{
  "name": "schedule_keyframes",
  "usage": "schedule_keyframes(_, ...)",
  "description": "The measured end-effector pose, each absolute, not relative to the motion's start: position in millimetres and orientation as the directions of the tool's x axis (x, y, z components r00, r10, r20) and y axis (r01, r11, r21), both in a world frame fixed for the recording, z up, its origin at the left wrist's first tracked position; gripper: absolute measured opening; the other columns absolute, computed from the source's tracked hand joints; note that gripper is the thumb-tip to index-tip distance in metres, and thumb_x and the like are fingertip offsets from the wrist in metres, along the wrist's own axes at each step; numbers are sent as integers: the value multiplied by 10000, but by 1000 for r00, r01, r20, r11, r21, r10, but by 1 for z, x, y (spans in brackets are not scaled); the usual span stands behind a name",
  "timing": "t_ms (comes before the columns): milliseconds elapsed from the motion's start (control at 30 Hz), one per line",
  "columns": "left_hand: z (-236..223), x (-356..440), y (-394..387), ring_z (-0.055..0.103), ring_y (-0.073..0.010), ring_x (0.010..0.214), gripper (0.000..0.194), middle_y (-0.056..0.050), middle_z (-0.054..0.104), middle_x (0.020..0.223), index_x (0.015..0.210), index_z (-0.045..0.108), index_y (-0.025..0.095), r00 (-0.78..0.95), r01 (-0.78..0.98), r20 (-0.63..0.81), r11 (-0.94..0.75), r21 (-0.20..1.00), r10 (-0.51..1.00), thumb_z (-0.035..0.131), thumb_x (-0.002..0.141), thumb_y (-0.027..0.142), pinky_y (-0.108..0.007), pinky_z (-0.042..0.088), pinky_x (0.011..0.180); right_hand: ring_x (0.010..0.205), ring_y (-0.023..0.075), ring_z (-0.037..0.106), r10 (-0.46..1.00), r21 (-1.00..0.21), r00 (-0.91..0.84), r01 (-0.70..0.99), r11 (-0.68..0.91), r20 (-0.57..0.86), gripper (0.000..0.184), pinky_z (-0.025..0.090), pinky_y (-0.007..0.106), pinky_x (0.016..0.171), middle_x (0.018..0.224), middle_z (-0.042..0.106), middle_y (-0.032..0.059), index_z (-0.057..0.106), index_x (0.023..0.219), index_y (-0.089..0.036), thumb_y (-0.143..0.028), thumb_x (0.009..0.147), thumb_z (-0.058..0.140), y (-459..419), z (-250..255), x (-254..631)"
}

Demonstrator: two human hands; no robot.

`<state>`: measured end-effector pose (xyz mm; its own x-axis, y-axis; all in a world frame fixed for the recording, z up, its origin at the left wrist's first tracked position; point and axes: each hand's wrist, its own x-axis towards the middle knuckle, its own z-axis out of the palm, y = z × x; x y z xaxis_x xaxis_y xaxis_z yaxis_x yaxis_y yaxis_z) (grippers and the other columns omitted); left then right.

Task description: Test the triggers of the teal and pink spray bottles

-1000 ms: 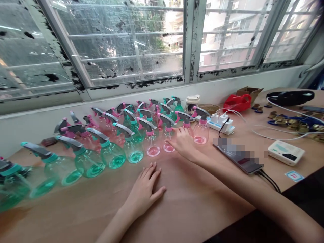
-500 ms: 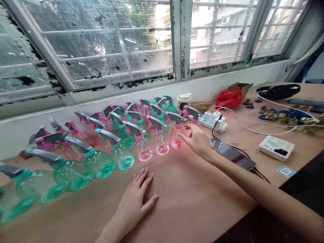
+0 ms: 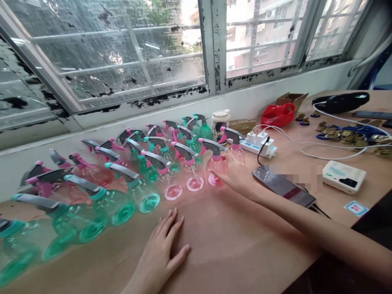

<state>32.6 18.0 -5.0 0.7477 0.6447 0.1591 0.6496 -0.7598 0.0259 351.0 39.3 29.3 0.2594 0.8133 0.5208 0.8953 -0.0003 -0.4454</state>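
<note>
Pink spray bottle (image 3: pixel 217 165), upright on the table (image 3: pixel 220 237), second from right end of near row

Probably light: thin see-through plastic by the look of it; no liquid level readable, so weight only a guess

Body smooth and round, likely slippery, maybe with a little give; trigger head (image 3: pixel 211 144) stiffer, overhanging to the left, possibly apt to tip if knocked up high

Best hold: around the pink collar (image 3: pixel 216 157), or thumb and fingers across the upper body; keep off the trigger, probably the most fragile part

Right hand (image 3: pixel 240 177) at right side of bottle, thumb across its lower front, fingers toward the next pink bottle (image 3: pixel 235 151) on the right; blurred, cannot tell whether gripping or just touching

Left hand (image 3: pixel 159 251) nearer and to the left, palm down on the table, fingers spread, holding nothing

Left along near row: two pink bottles (image 3: pixel 193 173), then green bottles (image 3: pixel 118 200); farther bottles (image 3: pixel 94 174) of both colours packed close behind

Far side: lidded cup (image 3: pixel 221 122); to the right, power strip (image 3: pixel 266 151), phone (image 3: pixel 269 183), white device (image 3: pixel 344 176), red bag (image 3: pixel 277 115) farther off
</note>
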Motion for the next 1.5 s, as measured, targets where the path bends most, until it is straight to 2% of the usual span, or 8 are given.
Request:
schedule_keyframes(233, -6, 32, 19, 415, -346, 1385, 555, -123, 417, 1527, 1428, 463, 227, 752, 637, 196, -770, 33, 630, 536, 928, 459, -559, 427, 1073, 857, 324, 687, 851, -360, 179, 933, 13, 494, 606, 504, 399, 644, 1040, 671, 133, 525, 1172, -182, -691, 844, 510, -2, 30, 346)
schedule_keyframes(433, -6, 32, 19, 415, -350, 1384, 557, -136, 408, 1530, 1430, 459, 220, 757, 631, 194, -775, 34, 624, 538, 930, 454, -567, 425, 1069, 913, 357, 649, 846, -305, 60, 944, 124, 529, 657, 528, 475, 735, 962, 649, 171, 579, 1000, -148, -768, 791, 518, -36, 45, 330)
schedule_keyframes(533, -6, 32, 19, 412, -351, 1385, 561, -140, 407, 1531, 1427, 460, 215, 761, 628, 189, -778, 26, 620, 532, 931, 465, -570, 429, 1064, 1061, 380, 599, 834, -394, 24, 888, 235, 552, 757, 508, 524, 841, 1135, 614, 190, 545, 1162, -155, -767, 722, 610, -35, 53, 333)
schedule_keyframes(667, -7, 32, 20, 413, -342, 1386, 576, -119, 397, 1541, 1436, 448, 243, 757, 623, 213, -781, 49, 618, 561, 917, 466, -542, 414, 1087, 1110, 320, 603, 897, -667, -46, 652, 360, 439, 794, 491, 483, 906, 1282, 580, 147, 440, 1345, -208, -649, 737, 698, -22, 69, 337)
schedule_keyframes(767, -7, 31, 20, 417, -335, 1386, 579, -119, 396, 1542, 1437, 444, 246, 758, 617, 231, -786, 49, 610, 566, 915, 467, -530, 411, 1093, 926, 236, 666, 938, -789, -116, 513, 337, 325, 645, 520, 381, 807, 1134, 666, 77, 489, 1318, -232, -520, 786, 714, -17, 86, 331)
schedule_keyframes(1033, -7, 34, 17, 408, -347, 1389, 572, -129, 401, 1537, 1433, 450, 223, 758, 618, 225, -785, 52, 612, 544, 923, 465, -553, 409, 1089, 787, 186, 639, 910, -776, -146, 481, 407, 387, 180, 497, 291, 697, 932, 681, 28, 635, 1027, -198, -226, 852, 603, -6, 99, 307)
schedule_keyframes(1367, -9, 39, 11, 413, -357, 1385, 560, -162, 425, 1517, 1413, 468, 176, 747, 633, 221, -772, 56, 628, 518, 928, 451, -574, 408, 1084, 806, 192, 612, 749, -752, -309, 137, 645, 586, 304, 502, 344, 770, 916, 660, 39, 620, 981, -185, -117, 708, 507, 28, 65, 281)
schedule_keyframes(1500, -9, 39, 9, 398, -359, 1393, 565, -159, 407, 1528, 1418, 461, 183, 741, 633, 230, -771, 77, 631, 532, 924, 447, -571, 395, 1095, 707, 159, 588, 737, -746, -302, 108, 657, 605, 378, 487, 292, 662, 833, 625, -5, 582, 999, -201, -96, 653, 472, 28, 67, 277)
